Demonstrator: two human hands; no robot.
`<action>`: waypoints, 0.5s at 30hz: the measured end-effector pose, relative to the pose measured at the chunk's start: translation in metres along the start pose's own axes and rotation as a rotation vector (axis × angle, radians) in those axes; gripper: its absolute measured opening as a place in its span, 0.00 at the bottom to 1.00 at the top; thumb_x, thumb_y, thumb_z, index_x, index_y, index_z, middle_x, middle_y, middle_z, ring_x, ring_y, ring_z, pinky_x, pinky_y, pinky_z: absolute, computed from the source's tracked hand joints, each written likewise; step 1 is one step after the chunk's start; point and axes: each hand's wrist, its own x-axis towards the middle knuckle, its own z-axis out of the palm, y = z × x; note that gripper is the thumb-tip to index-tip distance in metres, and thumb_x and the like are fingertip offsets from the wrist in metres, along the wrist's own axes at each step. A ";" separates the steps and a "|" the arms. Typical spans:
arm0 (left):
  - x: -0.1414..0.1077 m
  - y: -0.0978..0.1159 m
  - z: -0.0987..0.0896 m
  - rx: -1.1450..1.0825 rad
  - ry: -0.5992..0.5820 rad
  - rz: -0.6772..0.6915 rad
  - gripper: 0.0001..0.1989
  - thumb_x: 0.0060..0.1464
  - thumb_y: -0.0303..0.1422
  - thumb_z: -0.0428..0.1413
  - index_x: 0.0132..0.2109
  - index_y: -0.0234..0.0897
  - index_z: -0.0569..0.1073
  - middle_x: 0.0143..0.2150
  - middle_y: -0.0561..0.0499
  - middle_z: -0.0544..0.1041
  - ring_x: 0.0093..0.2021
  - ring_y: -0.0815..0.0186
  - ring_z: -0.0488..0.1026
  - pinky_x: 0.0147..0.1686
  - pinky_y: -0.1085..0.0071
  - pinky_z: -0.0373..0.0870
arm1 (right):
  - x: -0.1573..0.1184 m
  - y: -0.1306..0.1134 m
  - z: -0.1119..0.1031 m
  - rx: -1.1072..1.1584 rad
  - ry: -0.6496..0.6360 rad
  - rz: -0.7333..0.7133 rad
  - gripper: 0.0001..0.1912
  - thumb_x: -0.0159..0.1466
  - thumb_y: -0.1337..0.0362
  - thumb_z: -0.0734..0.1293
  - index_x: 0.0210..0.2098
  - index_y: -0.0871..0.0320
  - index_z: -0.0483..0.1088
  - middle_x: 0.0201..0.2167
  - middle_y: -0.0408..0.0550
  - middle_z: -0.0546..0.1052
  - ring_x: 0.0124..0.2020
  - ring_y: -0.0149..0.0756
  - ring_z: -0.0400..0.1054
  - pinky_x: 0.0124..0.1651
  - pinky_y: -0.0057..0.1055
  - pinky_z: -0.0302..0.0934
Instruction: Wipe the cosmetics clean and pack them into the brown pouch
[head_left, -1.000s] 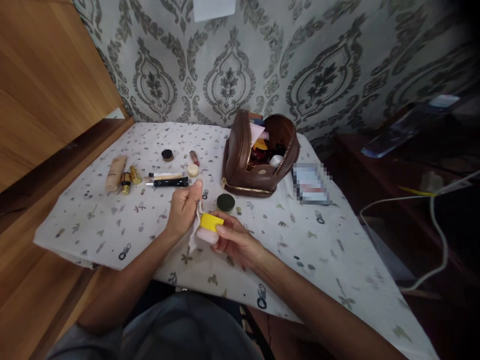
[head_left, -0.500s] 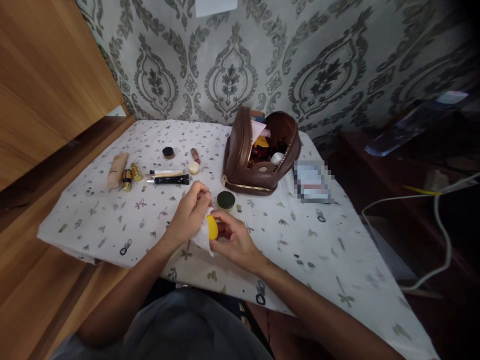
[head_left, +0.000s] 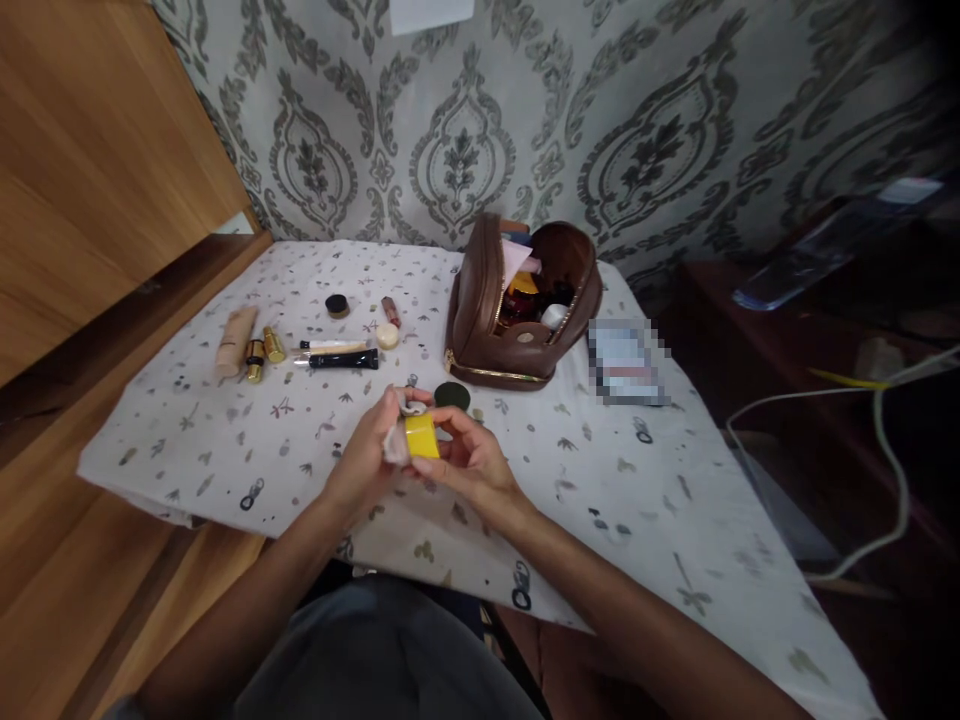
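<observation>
My right hand (head_left: 480, 465) grips a small yellow jar (head_left: 422, 437) between thumb and fingers, near the table's front. Against the jar's left side, my left hand (head_left: 367, 450) is closed on a crumpled white wipe (head_left: 395, 443), which wraps partly round the jar. The fingers hide the far side of the jar. Just behind my hands, a round jar with a dark green lid (head_left: 452, 397) stands on the cloth. Beyond it sits an open brown makeup bag (head_left: 517, 320) with several cosmetics inside.
On the left lie a beige tube (head_left: 236, 340), small gold bottles (head_left: 256, 360), and a black tube (head_left: 341, 359). A black-lidded pot (head_left: 337, 306), a cream round pot (head_left: 387, 336) and a lipstick (head_left: 391, 311) are at the back. A blurred packet (head_left: 628, 362) lies right of the bag.
The yellow jar has turned, so its side now faces me more. My left hand has shifted lower and left, and the wipe is bunched up more around the jar.
</observation>
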 end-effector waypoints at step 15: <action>0.009 0.006 -0.023 0.096 0.097 0.080 0.14 0.51 0.41 0.63 0.41 0.37 0.75 0.34 0.51 0.79 0.34 0.65 0.75 0.35 0.70 0.72 | -0.001 0.000 -0.001 -0.101 0.020 -0.071 0.23 0.50 0.63 0.79 0.43 0.51 0.70 0.37 0.42 0.75 0.37 0.32 0.71 0.38 0.30 0.67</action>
